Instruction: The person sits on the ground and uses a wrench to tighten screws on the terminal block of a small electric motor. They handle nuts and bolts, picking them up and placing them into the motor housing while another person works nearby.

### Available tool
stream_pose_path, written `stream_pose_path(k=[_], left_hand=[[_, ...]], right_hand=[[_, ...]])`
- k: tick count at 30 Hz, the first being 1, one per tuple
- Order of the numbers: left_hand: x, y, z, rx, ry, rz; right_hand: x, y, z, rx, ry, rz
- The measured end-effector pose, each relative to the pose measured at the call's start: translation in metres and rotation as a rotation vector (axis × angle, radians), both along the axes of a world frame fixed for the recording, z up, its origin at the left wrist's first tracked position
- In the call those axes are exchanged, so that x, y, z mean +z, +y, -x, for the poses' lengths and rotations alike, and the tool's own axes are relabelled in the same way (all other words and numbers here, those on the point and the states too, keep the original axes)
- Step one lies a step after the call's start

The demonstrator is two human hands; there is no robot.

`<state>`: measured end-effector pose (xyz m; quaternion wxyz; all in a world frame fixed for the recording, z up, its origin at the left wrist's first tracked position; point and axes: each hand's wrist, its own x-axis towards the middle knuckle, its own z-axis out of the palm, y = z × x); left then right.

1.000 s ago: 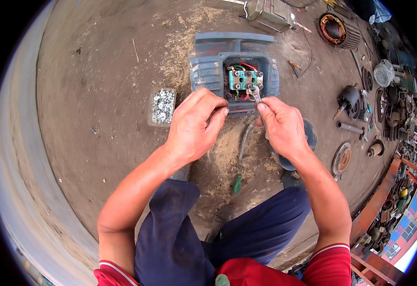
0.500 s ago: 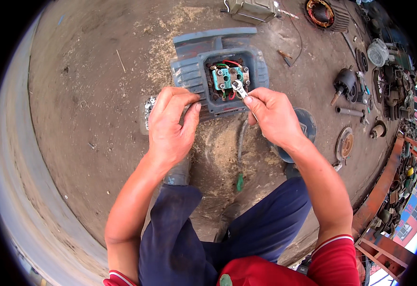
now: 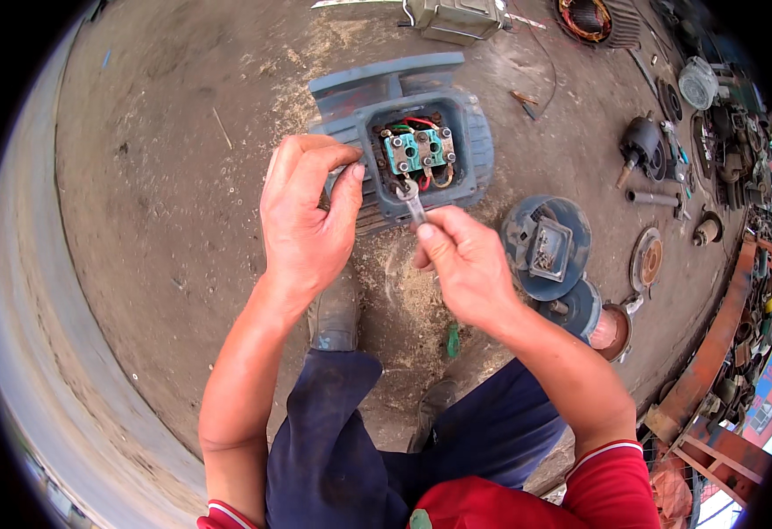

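Observation:
A grey finned motor housing (image 3: 478, 154) lies on the ground with its wiring box open. Inside, a turquoise terminal block (image 3: 410, 152) carries metal studs, nuts and red and green wires. My right hand (image 3: 461, 264) grips a silver wrench (image 3: 415, 201), whose head is just below the block's lower left corner, inside the box. My left hand (image 3: 306, 220) is pinched closed beside the box's left side; whatever is between its fingertips is too small or hidden to make out.
Grey round covers (image 3: 571, 247), one holding a small metal tray (image 3: 549, 251), lie right of my legs, near a rusty disc (image 3: 648, 260). A green-handled tool (image 3: 452, 338) lies between my feet. A stator (image 3: 584, 22), metal case (image 3: 452, 22) and scattered parts line the back and right.
The wrench has moved from the block's lower right studs down and left to below its lower left corner. My left hand has risen leftward along the housing. The view has shifted.

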<state>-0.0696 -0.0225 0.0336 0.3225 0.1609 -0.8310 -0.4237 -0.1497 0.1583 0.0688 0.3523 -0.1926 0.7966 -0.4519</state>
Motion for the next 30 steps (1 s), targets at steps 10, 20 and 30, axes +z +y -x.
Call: stream_pose_path(k=[10, 20, 30], left_hand=[[-0.009, 0.014, 0.021, -0.060, -0.137, 0.299], [-0.016, 0.018, 0.026, 0.008, -0.080, 0.310], [-0.021, 0.022, 0.027, -0.003, -0.059, 0.332]], right_hand=[[0.057, -0.027, 0.105, 0.717, 0.816, -0.517], [0.074, -0.061, 0.128, 0.973, 0.933, -0.626], [0.028, -0.012, 0.059, 0.017, -0.374, -0.265]])
